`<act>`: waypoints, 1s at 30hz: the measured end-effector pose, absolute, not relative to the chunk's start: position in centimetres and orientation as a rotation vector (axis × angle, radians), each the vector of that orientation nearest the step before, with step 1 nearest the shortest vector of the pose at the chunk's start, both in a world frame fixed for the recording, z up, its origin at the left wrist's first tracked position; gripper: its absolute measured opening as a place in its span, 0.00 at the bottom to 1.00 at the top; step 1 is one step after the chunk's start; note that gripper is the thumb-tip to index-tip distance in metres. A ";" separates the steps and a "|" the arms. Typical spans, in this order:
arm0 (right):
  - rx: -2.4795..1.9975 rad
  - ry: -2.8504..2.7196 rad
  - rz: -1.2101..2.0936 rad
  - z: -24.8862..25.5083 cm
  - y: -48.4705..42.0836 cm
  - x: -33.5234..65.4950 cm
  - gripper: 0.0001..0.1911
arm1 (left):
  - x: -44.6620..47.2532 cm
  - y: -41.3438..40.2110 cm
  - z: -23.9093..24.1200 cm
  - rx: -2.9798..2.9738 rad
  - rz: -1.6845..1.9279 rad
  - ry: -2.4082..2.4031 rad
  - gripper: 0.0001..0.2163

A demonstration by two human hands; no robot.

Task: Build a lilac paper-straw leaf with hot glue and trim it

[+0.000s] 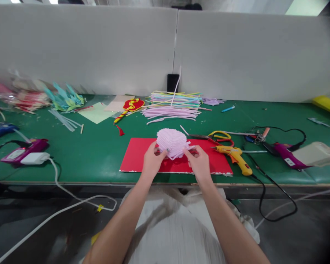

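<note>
Between my hands is a pale pink fan-shaped piece (172, 141) made of pipe cleaners laid side by side, held just above a red board (139, 156). My left hand (154, 158) pinches its lower left edge, thumb in front. At the lower right edge my right hand (197, 158) grips it between thumb and fingers, near some short loose ends. Right of the board lie scissors (220, 137) with yellow and red handles and a yellow hot glue gun (235, 156).
Behind the board lies a pile of coloured pipe cleaners (173, 106), with a dark phone (172, 83) against the partition. A red and yellow fan ornament (133, 105) is to its left. Purple power sockets (26, 152) and cords lie at both sides. A blue pen (228, 109) rests at right.
</note>
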State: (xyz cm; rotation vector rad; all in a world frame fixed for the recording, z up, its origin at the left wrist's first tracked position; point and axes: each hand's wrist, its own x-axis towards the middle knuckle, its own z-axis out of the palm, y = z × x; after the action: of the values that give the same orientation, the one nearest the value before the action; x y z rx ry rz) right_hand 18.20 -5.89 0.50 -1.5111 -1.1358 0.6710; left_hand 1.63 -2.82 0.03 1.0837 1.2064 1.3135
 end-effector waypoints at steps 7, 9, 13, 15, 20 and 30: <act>-1.577 -1.347 0.569 0.9 -6.1 18.4 0.14 | 0.4 -4.8 2.1 1.798 1.310 1.707 0.22; -1.585 -1.367 0.570 0.8 -6.0 18.4 0.13 | 0.5 -5.3 2.5 2.051 1.296 1.686 0.14; -1.593 -1.368 0.571 0.7 -5.9 18.5 0.14 | 1.3 -5.6 2.1 2.371 1.090 1.585 0.04; -1.589 -1.356 0.570 0.8 -5.9 18.6 0.15 | 1.8 -5.5 1.7 2.440 0.972 1.595 0.03; -1.568 -1.266 0.552 0.8 -5.9 18.8 0.19 | 2.3 -5.1 1.3 2.464 0.924 1.613 0.02; -1.422 -1.169 0.977 1.2 -6.0 18.0 0.22 | 2.2 -6.2 1.9 2.511 1.059 1.565 0.04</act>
State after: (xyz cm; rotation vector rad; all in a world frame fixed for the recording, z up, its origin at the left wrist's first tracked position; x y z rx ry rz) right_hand 18.03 -6.02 1.23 -1.4217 -1.1690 0.9769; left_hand 2.25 -6.20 1.85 2.5111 1.5650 1.0594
